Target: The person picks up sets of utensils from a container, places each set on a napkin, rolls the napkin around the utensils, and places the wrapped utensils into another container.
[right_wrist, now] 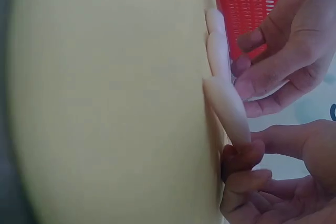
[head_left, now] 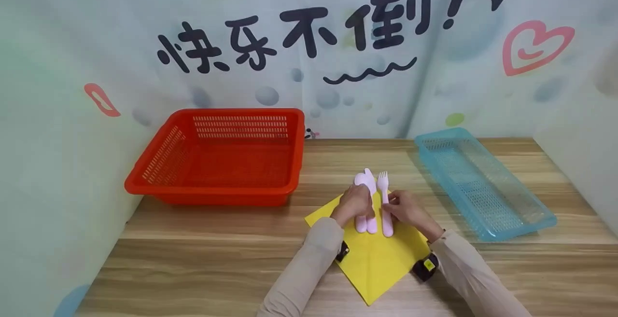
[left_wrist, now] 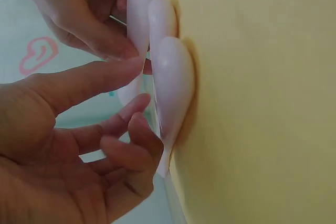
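Observation:
A pale pink spoon (head_left: 360,178), knife (head_left: 371,225) and fork (head_left: 383,182) lie side by side on a yellow folded cloth or paper sheet (head_left: 369,268), heads pointing away from me. My left hand (head_left: 355,203) is over the middles of the spoon and knife, hiding parts of both. Its thumb and fingers are loosely bent and apart in the left wrist view, close to the pink handles; contact is unclear. With thumb and fingertips, my right hand (head_left: 408,208) pinches the fork from its right side. The fork stands slightly apart from the other two.
A red plastic basket (head_left: 219,190) stands at the back left. At the right, a translucent blue basket (head_left: 483,196) sits at an angle. Behind the wooden table (head_left: 207,254) hangs a printed cloth backdrop (head_left: 270,75).

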`<state>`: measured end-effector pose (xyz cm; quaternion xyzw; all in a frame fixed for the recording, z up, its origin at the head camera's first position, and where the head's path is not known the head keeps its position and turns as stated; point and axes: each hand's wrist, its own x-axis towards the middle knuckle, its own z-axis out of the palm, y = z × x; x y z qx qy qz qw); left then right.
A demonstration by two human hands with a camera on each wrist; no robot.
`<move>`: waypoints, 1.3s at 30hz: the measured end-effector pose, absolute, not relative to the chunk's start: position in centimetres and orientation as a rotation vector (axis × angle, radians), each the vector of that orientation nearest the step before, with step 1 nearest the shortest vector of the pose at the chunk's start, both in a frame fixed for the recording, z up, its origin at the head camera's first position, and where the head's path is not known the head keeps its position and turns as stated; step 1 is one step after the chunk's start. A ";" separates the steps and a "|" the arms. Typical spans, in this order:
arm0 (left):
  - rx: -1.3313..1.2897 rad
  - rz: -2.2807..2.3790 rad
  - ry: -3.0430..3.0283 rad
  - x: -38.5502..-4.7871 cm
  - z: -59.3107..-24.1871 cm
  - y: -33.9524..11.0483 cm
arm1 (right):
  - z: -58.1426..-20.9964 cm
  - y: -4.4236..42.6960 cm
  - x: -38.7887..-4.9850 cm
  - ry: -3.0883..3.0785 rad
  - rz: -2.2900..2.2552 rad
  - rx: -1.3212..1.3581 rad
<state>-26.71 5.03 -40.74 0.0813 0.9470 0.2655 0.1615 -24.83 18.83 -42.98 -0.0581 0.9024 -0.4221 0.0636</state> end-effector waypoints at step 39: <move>0.629 0.552 2.588 -25.4 -40.6 3.3 | -41.4 18.6 -23.1 2.615 -0.901 -0.700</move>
